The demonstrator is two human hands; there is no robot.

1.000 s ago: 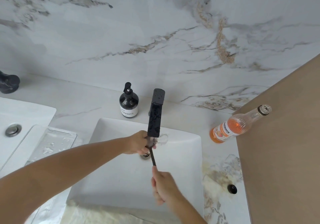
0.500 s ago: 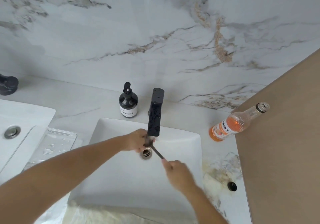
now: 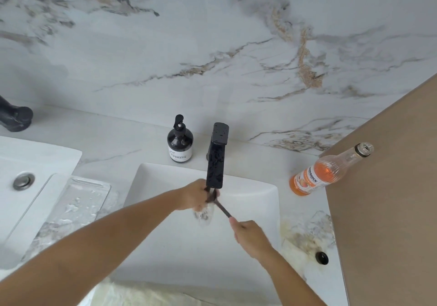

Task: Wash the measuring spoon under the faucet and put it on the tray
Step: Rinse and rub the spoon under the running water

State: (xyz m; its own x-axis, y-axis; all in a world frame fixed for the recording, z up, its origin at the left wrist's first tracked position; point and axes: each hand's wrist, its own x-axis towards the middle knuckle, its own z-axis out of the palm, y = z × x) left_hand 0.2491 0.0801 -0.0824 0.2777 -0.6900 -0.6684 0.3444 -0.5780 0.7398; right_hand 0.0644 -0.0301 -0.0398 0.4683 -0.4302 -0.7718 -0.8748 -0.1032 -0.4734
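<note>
A dark, slim measuring spoon (image 3: pixel 222 207) slants under the spout of the black faucet (image 3: pixel 216 161), over the white basin (image 3: pixel 255 201). My right hand (image 3: pixel 249 233) grips the end of its handle at the lower right. My left hand (image 3: pixel 195 196) is closed around the spoon's bowl end right below the spout, so the bowl is hidden. Water splashes beneath my left hand. A clear plastic tray (image 3: pixel 80 205), wet with droplets, lies on the counter left of the basin.
A dark soap pump bottle (image 3: pixel 179 143) stands behind the basin, left of the faucet. An orange drink bottle (image 3: pixel 324 172) stands at the right, against a tan panel (image 3: pixel 387 199). A second basin (image 3: pixel 35 161) lies far left. A black round cap (image 3: pixel 321 258) sits on the counter.
My right hand has swung the spoon's handle out to the right, from straight down to slanted. My left hand stays at the bowl under the spout, and water now splashes below it.
</note>
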